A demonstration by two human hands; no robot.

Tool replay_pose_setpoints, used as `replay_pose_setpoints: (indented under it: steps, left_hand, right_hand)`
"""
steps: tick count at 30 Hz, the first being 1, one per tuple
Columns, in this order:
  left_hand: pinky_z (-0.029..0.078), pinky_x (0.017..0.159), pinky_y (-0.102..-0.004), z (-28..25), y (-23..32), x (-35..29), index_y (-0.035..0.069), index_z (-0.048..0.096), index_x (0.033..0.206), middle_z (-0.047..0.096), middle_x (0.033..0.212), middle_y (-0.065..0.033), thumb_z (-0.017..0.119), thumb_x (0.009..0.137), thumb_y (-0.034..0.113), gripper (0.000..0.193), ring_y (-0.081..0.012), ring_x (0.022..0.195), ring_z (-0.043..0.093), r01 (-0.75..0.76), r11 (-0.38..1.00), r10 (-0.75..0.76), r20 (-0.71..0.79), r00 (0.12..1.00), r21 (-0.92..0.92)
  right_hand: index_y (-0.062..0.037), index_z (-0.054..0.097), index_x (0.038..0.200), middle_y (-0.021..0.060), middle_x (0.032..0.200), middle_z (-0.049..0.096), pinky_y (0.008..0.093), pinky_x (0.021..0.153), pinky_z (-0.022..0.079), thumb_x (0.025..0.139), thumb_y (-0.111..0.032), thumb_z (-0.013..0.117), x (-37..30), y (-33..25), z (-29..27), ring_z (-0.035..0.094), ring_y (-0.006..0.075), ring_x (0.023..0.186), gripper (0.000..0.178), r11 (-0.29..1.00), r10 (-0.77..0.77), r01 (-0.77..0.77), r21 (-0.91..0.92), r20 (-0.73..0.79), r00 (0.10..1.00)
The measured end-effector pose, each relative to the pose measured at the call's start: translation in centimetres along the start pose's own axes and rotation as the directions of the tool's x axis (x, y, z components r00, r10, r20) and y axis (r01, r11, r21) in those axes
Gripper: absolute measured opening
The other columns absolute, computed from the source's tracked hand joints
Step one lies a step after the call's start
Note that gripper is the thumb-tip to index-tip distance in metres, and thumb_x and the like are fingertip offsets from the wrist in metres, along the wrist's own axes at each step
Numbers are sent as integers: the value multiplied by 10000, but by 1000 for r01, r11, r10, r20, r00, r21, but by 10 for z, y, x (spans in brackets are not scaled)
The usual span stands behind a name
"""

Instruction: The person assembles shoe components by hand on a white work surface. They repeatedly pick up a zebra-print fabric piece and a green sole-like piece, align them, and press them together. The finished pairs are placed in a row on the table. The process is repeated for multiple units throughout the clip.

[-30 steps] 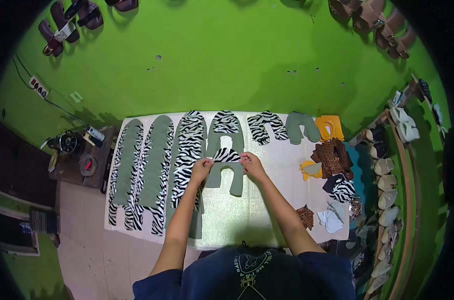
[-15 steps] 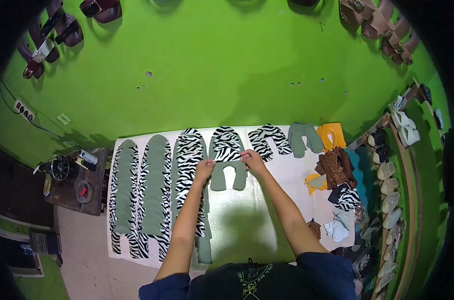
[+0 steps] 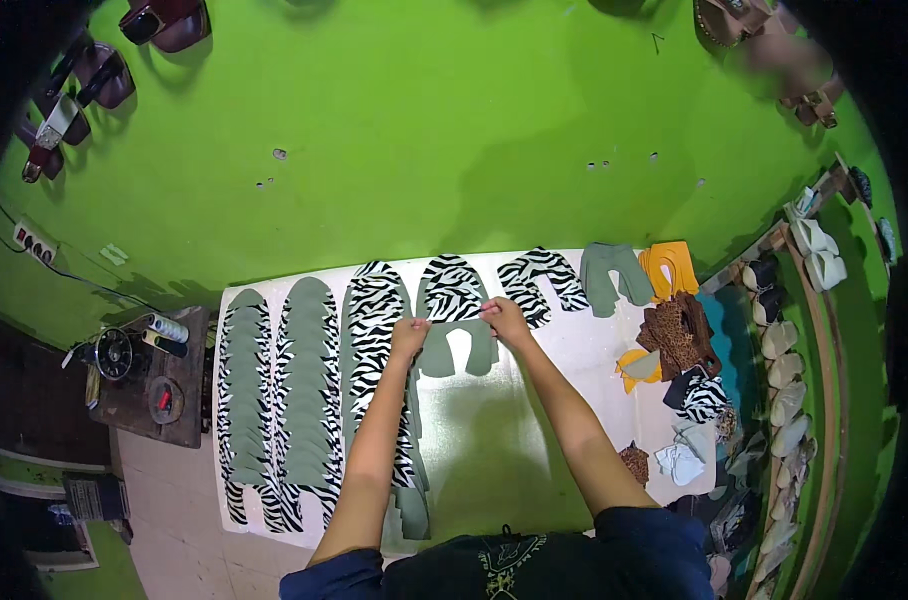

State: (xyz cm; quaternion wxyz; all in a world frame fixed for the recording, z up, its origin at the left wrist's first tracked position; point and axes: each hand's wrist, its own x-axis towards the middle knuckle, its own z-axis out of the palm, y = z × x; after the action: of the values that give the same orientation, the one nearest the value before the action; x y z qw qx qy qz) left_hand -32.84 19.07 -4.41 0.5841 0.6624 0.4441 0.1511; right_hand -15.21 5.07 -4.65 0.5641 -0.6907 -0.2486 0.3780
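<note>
Both hands grip a grey-green U-shaped piece of shoe material (image 3: 437, 357) by its upper corners, with its two legs hanging toward me. My left hand (image 3: 408, 338) pinches the left corner and my right hand (image 3: 505, 320) the right one. Just beyond it lies a zebra-print piece (image 3: 452, 283) on the white table (image 3: 549, 430). Left of my hands runs a long row of overlapping zebra and green pieces (image 3: 372, 340). Two more overlapping rows, a middle one (image 3: 308, 390) and a far-left one (image 3: 246, 390), have green centres and zebra edges.
Right of my hands lie zebra U-shaped pieces (image 3: 544, 285), a green stack (image 3: 614, 278) and a yellow stack (image 3: 674, 268). Brown patterned scraps (image 3: 674, 330) sit nearer. A shoe rack (image 3: 824, 400) lines the right side; a wooden side table (image 3: 184, 420) stands left.
The zebra strip along the held piece's upper edge no longer shows apart from the zebra piece beyond. Both hands keep their grip in about the same place. The view has shifted slightly.
</note>
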Motion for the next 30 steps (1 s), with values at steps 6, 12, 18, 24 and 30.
replay_pose_setpoints:
  steps: [6,12,18,24,30]
  left_hand:
    - [363,434,-249,1,-12,7,-3,651,728,553,560,2,652,783,204,214,-89,461,460,-32,999,35,-67,997,43]
    - [413,492,-298,7,-6,2,-19,620,629,573,533,-55,673,730,224,268,-133,476,510,-68,982,94,-146,985,174]
    - [445,525,-329,7,-4,6,-10,628,625,602,564,-118,661,683,233,252,-206,501,565,-36,963,96,-216,972,267]
    - [479,580,-369,10,6,0,-8,629,612,605,603,-185,612,647,205,216,-308,564,606,-12,949,94,-248,964,315]
    - [487,638,-393,14,10,-4,1,621,691,627,693,-191,636,643,235,239,-329,666,620,-32,932,133,-259,957,360]
  right_hand:
    - [3,592,877,62,719,590,258,450,508,757,-45,632,2,-3,7,589,139,584,136,999,3,-5,-37,-48,999]
    - [14,591,857,37,692,576,233,421,473,750,-44,628,0,-4,11,552,103,530,127,990,23,-39,-135,-118,993]
    - [39,597,827,80,699,586,264,429,513,706,-28,627,7,-7,17,580,142,530,141,977,-2,-32,-212,-155,988]
    - [37,572,776,85,686,577,277,414,510,701,-23,623,10,-10,20,579,160,516,109,967,44,-86,-238,-179,983]
    - [20,544,781,165,749,576,377,549,507,709,-9,551,10,-2,30,593,304,631,78,746,-291,62,-663,-241,926]
